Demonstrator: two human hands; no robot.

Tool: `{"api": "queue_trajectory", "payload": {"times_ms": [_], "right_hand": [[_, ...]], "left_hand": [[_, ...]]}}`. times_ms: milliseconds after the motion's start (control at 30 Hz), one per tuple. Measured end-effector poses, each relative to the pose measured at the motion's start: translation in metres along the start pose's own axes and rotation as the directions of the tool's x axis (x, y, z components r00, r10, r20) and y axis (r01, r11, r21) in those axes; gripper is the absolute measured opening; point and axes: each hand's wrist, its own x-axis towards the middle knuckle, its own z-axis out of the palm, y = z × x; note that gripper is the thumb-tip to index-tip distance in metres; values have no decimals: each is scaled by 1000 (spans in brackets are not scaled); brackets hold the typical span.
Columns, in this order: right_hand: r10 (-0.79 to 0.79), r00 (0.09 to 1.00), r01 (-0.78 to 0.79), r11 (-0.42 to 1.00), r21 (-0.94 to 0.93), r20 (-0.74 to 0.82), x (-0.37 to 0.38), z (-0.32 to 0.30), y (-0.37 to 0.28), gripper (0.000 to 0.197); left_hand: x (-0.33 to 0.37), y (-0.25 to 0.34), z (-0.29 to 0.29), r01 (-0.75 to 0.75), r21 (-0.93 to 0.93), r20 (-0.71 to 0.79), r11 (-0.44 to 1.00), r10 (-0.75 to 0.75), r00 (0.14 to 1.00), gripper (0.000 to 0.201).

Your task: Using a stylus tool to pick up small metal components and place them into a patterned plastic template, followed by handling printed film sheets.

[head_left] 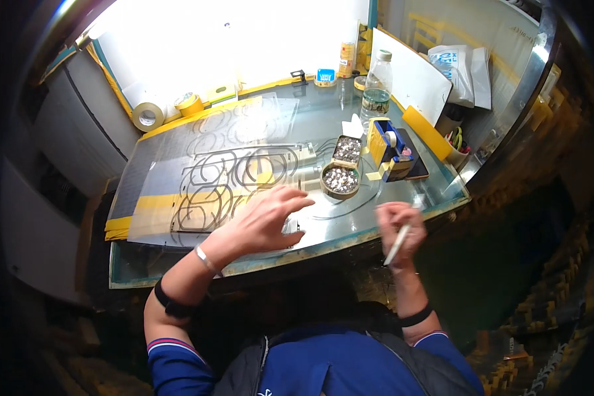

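My left hand (264, 216), fingers spread, hovers above the near edge of the glass-topped table (327, 109). Nothing is in it. Beside and beyond it lies a clear film sheet (153, 218) printed with dark curved lines. To the right, at the table's front edge, my right hand (406, 228) is closed around a thin white pen-like tool (396, 247), whose lower end points down toward me. What the fingertips pinch is too blurred to tell. Between and beyond the hands stands a round tin (340, 195) full of small dark and white bits, touching a squarer container (335, 159) of similar bits.
A blue tape dispenser (391, 140) stands right of the tins, with a water bottle (377, 84) behind it. Tape rolls (148, 117) line the back left edge. At the right, a white board (409, 76) leans beside a cup of tools (457, 153).
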Motion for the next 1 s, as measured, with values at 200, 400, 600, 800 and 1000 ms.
{"api": "queue_trajectory", "payload": {"times_ms": [200,400,600,800,1000], "right_hand": [[-123,899,-107,869,-483,-420,16,-129,29,22],[-158,870,-259,660,-705,-468,9,-163,29,21],[-190,920,-196,532,-824,-342,2,-151,45,16],[-317,925,-15,522,-853,-210,10,-128,10,13],[187,981,-194,969,-150,-60,9,-24,-26,12]], "left_hand": [[-68,16,3,135,212,1,968,-139,990,66],[-77,23,26,205,239,-123,949,-179,976,61],[-69,21,52,228,263,-187,938,-182,965,52],[-77,22,44,325,201,-339,924,-245,908,41],[-97,27,16,296,-78,-731,952,-257,632,18]]}}
